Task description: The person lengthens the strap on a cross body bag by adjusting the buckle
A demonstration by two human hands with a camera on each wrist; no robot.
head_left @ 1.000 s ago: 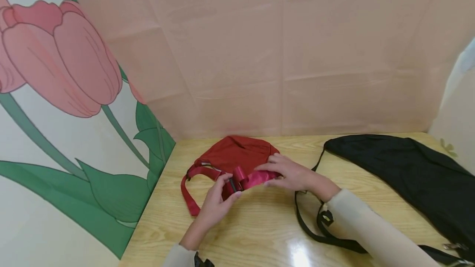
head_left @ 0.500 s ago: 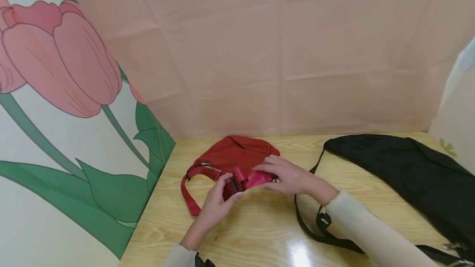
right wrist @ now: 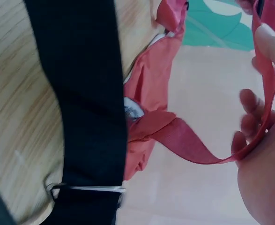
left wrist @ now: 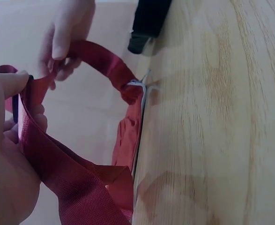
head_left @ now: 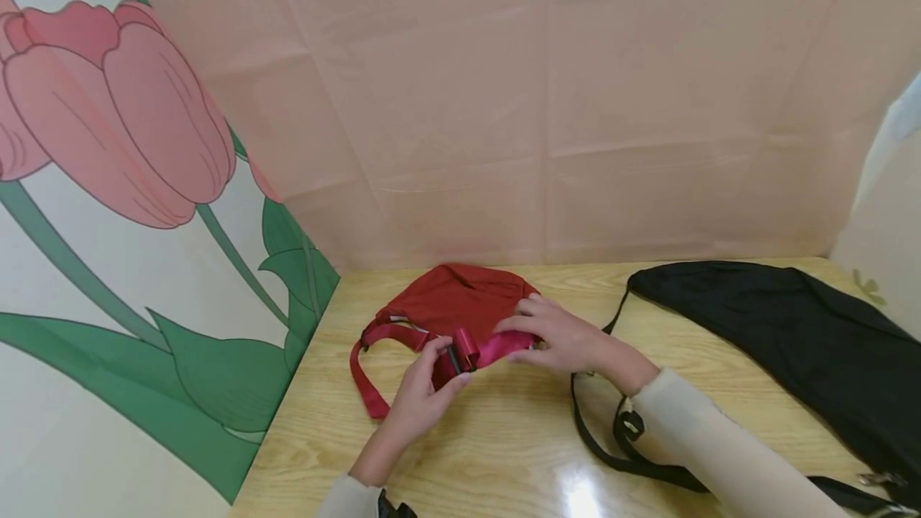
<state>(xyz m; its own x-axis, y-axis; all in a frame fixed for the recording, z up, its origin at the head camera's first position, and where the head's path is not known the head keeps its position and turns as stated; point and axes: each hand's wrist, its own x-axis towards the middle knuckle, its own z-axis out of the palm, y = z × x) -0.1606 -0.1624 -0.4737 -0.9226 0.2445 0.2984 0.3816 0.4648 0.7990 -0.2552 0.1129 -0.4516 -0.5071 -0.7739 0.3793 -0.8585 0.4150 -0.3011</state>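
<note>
A red waist bag (head_left: pixel 468 294) lies on the wooden table, its webbing strap (head_left: pixel 496 348) raised in front of it. My left hand (head_left: pixel 417 400) pinches the strap at a black buckle (head_left: pixel 455 360) between thumb and fingers. To the right, my right hand (head_left: pixel 557 338) holds the same strap with thumb and fingers. In the left wrist view, the strap (left wrist: pixel 76 187) runs doubled from the buckle down to the bag. Seen from the right wrist, the strap (right wrist: pixel 189 143) passes from the bag into the curled fingers (right wrist: pixel 250 123).
A large black bag (head_left: pixel 777 326) lies at the right of the table (head_left: pixel 504 454). Its black strap (head_left: pixel 633 466) loops under and beside my right forearm. A beige sheet (head_left: pixel 547 102) hangs behind, and a wall with painted tulips (head_left: pixel 144 118) stands at the left.
The right hand shifts very slightly left, and its fingers move a little on the strap. My left hand stays at the buckle, and both bags lie where they were.
</note>
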